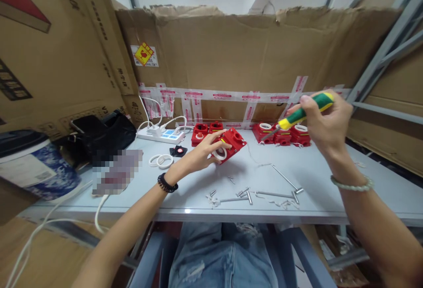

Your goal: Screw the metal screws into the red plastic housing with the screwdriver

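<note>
My left hand (211,146) grips a red housing (234,140) with a white ring in its face, holding it tilted above the table. In my right hand (325,120) is a screwdriver (302,112) with a green and yellow handle, its shaft pointing down and left, apart from the held housing. Behind the left hand stand two red housings (199,134). More red housings (282,135), two with white rings showing, stand at the back right. Small metal hammers (276,194) with white cords and several screws (243,192) lie in front.
A white power strip (161,134) with plugged cables stands at the back left. Two white rings (164,161) and a small black part (178,150) lie nearby. A blue-and-white tub (36,169) and a black bag (115,134) are at far left. Cardboard (214,54) walls the back.
</note>
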`<state>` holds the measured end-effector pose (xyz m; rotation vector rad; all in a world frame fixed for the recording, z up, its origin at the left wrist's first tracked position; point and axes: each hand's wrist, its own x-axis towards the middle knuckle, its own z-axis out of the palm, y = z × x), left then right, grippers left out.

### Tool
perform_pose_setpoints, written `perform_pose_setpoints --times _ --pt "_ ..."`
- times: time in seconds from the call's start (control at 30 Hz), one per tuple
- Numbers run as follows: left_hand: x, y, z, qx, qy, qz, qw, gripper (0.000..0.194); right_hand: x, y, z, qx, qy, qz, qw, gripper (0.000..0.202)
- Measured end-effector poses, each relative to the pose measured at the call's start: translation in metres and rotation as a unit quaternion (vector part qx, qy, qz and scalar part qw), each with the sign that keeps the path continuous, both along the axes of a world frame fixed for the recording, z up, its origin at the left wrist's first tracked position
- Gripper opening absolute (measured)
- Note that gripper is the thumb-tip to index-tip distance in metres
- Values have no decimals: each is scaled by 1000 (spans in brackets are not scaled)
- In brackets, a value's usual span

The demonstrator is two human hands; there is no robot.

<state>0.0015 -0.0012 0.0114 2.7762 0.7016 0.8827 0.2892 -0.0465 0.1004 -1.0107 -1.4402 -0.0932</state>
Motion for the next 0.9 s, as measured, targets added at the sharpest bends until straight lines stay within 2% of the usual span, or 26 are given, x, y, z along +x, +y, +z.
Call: perform_pose_setpoints --times 0.07,0.13,0.2,0.27,0.33,0.4,0.5,0.6,0.77,0.9 --pt "4 1 4 -1 19 0 1000 38 13 -12 -3 0 -14 -39 999 21" --pt "9 2 7 2 30 -5 1000 38 29 -25 -14 -99 -154 -66 981 18" --pt "13 3 8 7 36 -13 999 39 47 -35 -31 -264 -298 -13 917 15" --pt "15 5 9 11 41 -19 999 41 64 -42 -52 -365 -360 -16 858 15" --pt "15 6 9 16 45 -20 999 42 79 -45 -71 -422 -391 -13 818 16" --pt "15 7 9 20 47 -16 999 44 89 -46 -85 -452 -406 -13 794 15" --pt "15 8 9 22 55 -11 998 45 93 -43 -96 -471 -415 4 778 14" --pt "16 10 9 18 54 -14 998 42 89 -33 -98 -469 -423 2 775 14" --pt "25 18 9 31 64 -31 997 45 72 3 -99 -435 -443 3 783 15" --pt "43 25 14 79 120 -52 988 53 49 35 -102 -379 -448 52 808 15"
